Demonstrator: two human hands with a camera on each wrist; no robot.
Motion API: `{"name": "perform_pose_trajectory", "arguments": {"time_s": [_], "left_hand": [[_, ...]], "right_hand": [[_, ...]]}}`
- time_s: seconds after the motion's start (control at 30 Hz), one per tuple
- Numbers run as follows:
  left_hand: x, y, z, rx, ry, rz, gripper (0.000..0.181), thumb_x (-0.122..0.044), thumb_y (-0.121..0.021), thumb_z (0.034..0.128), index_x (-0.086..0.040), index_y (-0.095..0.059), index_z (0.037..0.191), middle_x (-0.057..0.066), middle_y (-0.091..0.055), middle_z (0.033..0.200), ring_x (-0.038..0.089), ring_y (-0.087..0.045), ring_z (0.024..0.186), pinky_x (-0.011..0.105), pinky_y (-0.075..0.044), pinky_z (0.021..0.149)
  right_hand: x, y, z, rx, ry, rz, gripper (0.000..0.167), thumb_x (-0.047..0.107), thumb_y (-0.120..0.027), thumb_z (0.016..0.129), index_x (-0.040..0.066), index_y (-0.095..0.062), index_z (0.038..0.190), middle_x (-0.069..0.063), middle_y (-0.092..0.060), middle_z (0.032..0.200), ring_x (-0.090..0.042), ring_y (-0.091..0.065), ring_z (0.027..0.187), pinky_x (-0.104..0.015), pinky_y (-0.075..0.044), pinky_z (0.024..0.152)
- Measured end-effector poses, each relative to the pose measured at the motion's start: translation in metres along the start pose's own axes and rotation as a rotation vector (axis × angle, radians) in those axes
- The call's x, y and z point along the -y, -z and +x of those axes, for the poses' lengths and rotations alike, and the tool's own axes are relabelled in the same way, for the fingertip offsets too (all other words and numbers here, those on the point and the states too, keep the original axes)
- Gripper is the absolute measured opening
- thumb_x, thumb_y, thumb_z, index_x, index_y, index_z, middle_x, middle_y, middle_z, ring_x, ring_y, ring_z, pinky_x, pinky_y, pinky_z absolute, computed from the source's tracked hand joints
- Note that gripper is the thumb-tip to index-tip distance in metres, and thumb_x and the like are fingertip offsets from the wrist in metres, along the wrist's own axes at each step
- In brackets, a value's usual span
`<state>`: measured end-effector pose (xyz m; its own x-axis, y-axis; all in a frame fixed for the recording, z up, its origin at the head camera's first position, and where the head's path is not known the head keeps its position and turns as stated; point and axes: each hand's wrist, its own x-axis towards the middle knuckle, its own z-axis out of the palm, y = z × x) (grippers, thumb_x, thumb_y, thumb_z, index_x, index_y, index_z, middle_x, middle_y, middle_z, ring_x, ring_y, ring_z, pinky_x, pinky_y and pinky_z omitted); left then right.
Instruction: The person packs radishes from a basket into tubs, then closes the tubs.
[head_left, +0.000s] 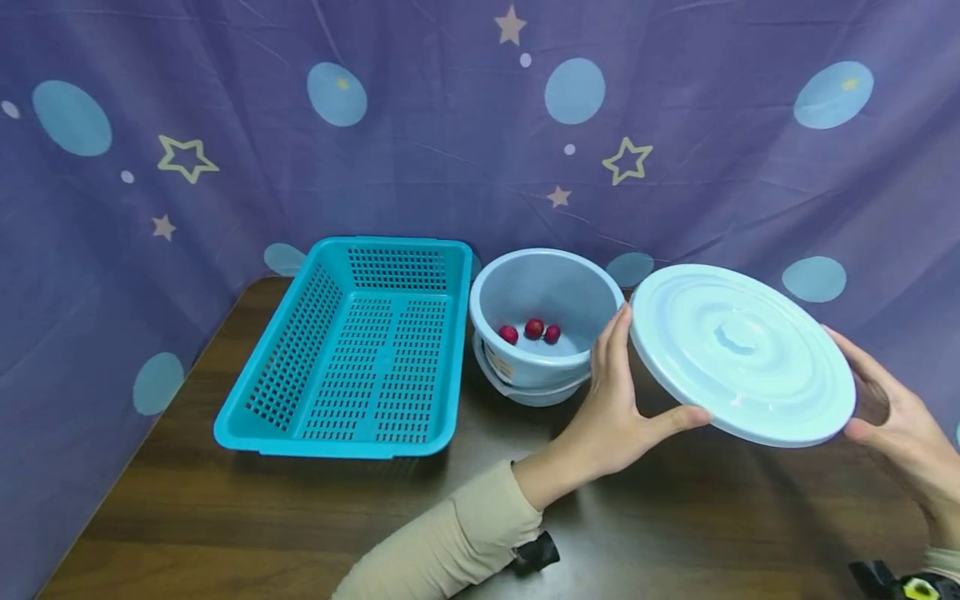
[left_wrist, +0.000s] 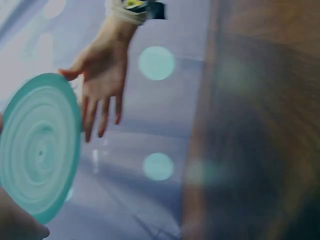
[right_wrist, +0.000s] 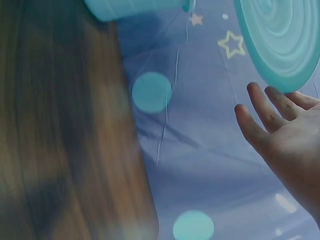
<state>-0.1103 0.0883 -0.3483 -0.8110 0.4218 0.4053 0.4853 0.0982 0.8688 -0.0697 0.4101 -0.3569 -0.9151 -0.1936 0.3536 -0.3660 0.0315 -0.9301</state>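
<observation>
A round pale-blue lid (head_left: 746,350) with raised rings is held tilted in the air, right of a light-blue bucket (head_left: 551,262). My left hand (head_left: 611,408) grips its left edge, thumb over the ringed face, fingers along the rim. At the opposite edge is my right hand (head_left: 896,425), its thumb at the rim and its fingers partly hidden behind the lid. The left wrist view shows the fingers of that right hand (left_wrist: 103,75) straight, with the palm facing the camera. Three small red round fruits (head_left: 534,328) lie inside the bucket.
Left of the bucket, a turquoise perforated basket (head_left: 341,447) sits on the brown wooden table (head_left: 300,508). The bucket's handle (head_left: 517,392) hangs down its front. Behind the table hangs a purple curtain (head_left: 450,150) with stars and dots.
</observation>
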Motion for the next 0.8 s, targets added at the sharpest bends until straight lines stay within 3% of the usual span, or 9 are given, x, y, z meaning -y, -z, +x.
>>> {"name": "perform_pose_trajectory", "arguments": {"time_s": [0.23, 0.37, 0.63, 0.8], "left_hand": [[-0.015, 0.031, -0.009, 0.013, 0.115, -0.066, 0.115, -0.032, -0.081, 0.0836, -0.031, 0.008, 0.157, -0.015, 0.007, 0.161, 0.009, -0.002, 0.146, 0.056, -0.024, 0.114], [-0.020, 0.053, -0.014, 0.001, 0.146, -0.078, 0.114, -0.032, -0.080, 0.0835, -0.033, 0.006, 0.158, -0.015, 0.006, 0.161, 0.009, -0.001, 0.146, 0.058, -0.022, 0.114], [-0.020, 0.096, -0.021, -0.033, 0.224, -0.044, 0.111, -0.057, -0.075, 0.0801, -0.041, 0.005, 0.156, -0.017, 0.007, 0.161, 0.015, 0.000, 0.147, 0.063, -0.019, 0.112], [-0.011, 0.119, -0.025, -0.053, 0.233, 0.002, 0.120, -0.074, -0.071, 0.0718, -0.033, 0.001, 0.159, -0.010, 0.004, 0.163, 0.018, 0.001, 0.147, 0.060, -0.024, 0.112]], "right_hand": [[0.004, -0.034, 0.016, 0.005, 0.008, -0.014, 0.093, 0.007, -0.079, 0.084, 0.006, -0.022, 0.157, -0.006, -0.024, 0.161, -0.010, -0.025, 0.144, -0.014, -0.027, 0.107], [0.005, -0.055, 0.028, 0.022, 0.018, 0.002, 0.094, 0.013, -0.080, 0.085, 0.007, -0.021, 0.158, -0.007, -0.022, 0.162, -0.013, -0.027, 0.144, -0.015, -0.030, 0.106], [-0.004, -0.092, 0.057, 0.041, 0.058, -0.025, 0.090, 0.021, -0.079, 0.086, 0.007, -0.024, 0.157, -0.005, -0.027, 0.161, -0.014, -0.025, 0.145, -0.016, -0.025, 0.110], [-0.013, -0.114, 0.070, 0.036, 0.080, 0.004, 0.090, 0.021, -0.079, 0.086, 0.006, -0.025, 0.157, -0.007, -0.027, 0.160, -0.015, -0.023, 0.146, -0.018, -0.021, 0.112]]}}
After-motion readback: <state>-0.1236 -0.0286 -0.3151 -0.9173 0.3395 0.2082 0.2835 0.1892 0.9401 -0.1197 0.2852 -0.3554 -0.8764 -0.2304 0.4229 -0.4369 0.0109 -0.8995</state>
